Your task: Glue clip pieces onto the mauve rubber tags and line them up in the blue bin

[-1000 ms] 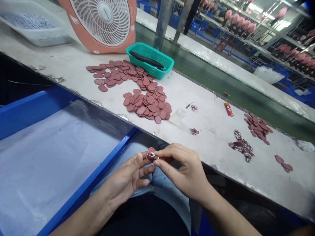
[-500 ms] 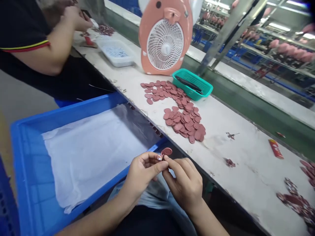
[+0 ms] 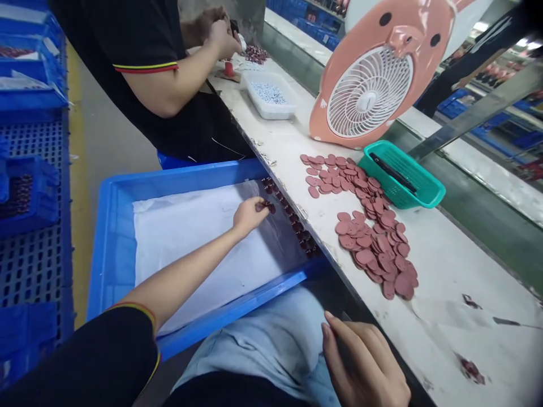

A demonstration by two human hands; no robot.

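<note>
My left hand (image 3: 250,217) reaches over a blue bin (image 3: 114,195), its fingertips closed on a small dark red oval piece (image 3: 267,207). Fingers hide part of that piece, and its exact kind is unclear. Beneath the hand, a white sheet (image 3: 186,226) lines the bin. Similar dark pieces (image 3: 292,217) with small shiny parts stand in a row along the bin's table side. My right hand (image 3: 367,362) hovers above my lap by the table edge, loosely curled, with thumb and forefinger slightly apart and nothing visible between them.
Many flat reddish ovals (image 3: 382,243) lie heaped on the white table (image 3: 449,249). Behind them are a green basket (image 3: 432,189) holding a black tool and a pink fan (image 3: 322,113). A co-worker's arm (image 3: 169,90) works beyond the bin, near a white tray (image 3: 275,110).
My hands have parted. The left has carried the red piece from in front of me into the bin; the right has let go and drawn back. The view has swung left.
</note>
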